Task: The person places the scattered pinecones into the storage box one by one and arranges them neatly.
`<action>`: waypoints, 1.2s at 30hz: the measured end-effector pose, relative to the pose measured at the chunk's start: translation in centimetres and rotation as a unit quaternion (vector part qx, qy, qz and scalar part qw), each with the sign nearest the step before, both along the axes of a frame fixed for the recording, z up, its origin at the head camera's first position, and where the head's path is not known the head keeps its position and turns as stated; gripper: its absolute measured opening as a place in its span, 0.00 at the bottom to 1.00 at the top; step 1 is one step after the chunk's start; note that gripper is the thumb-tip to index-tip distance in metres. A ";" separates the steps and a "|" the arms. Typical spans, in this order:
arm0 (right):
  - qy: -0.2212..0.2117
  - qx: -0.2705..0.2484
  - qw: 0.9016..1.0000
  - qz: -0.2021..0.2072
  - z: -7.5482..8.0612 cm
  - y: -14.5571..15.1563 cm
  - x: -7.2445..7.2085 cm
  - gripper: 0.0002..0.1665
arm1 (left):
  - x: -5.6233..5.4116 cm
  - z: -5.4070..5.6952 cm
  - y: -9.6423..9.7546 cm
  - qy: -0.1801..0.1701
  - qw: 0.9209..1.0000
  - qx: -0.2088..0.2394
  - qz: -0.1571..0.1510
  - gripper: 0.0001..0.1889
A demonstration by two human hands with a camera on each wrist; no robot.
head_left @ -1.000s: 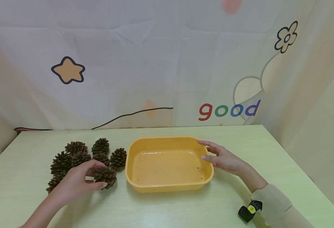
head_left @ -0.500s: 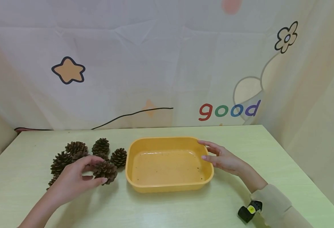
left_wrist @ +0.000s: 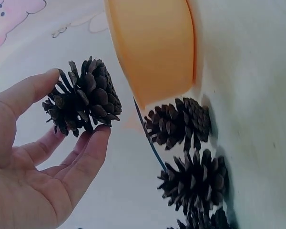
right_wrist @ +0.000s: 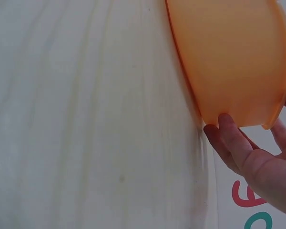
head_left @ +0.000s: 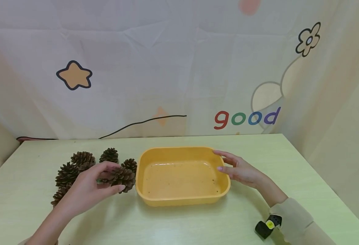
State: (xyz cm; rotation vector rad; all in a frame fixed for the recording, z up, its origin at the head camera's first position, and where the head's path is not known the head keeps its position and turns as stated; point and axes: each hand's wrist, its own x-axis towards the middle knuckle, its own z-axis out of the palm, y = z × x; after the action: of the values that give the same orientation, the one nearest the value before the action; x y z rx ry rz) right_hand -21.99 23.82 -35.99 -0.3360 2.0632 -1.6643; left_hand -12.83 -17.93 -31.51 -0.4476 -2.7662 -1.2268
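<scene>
My left hand (head_left: 90,187) pinches a brown pine cone (head_left: 123,178) between thumb and fingertips, raised off the table just left of the yellow plastic tray (head_left: 179,200). In the left wrist view the held pine cone (left_wrist: 86,98) has its scales spread, and the palm is bare. My right hand (head_left: 243,172) grips the tray's right end, thumb over the rim and other fingers along the outside wall. The right wrist view shows fingertips (right_wrist: 226,124) against the tray's outer wall (right_wrist: 233,62). Only small dark specks lie inside the tray.
Several pine cones (head_left: 66,174) stand clustered left of the tray, some partly hidden behind my left hand. One pine cone (head_left: 129,164) stands close to the tray's left wall. A patterned cloth (head_left: 136,75) hangs behind the pale table (head_left: 179,224). A black device (head_left: 268,226) sits at my right wrist.
My left hand has lifted the pine cone up from beside the cluster and moved it right, toward the tray. The right hand and the tray have stayed in place.
</scene>
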 end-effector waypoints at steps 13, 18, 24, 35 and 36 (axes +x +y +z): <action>-0.001 0.004 1.000 -0.004 0.1 -0.2 -0.1 0.41 | -1.1 -0.1 2.7 -0.016 0.998 0.044 -0.036 0.24; -0.001 0.003 1.000 -0.006 0.0 -0.1 -0.2 0.40 | -1.6 -0.2 3.8 0.000 0.998 0.043 -0.047 0.24; 0.001 0.001 1.000 -0.007 -0.1 0.0 -0.1 0.40 | -2.3 -0.1 5.2 0.009 0.997 0.041 -0.058 0.23; 0.001 0.004 1.000 -0.011 -0.1 -0.1 0.1 0.41 | -3.3 -1.2 7.8 0.005 0.996 0.052 -0.070 0.23; 0.001 0.004 1.000 -0.011 -0.1 -0.1 0.1 0.41 | -3.5 -1.4 8.1 0.005 0.996 0.051 -0.071 0.23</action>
State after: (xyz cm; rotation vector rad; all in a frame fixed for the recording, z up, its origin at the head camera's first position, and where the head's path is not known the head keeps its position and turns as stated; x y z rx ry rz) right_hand -21.92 23.72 -36.09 -0.3135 2.0801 -1.6692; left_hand -16.29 -9.85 -32.89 -0.6485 -2.6885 -1.3825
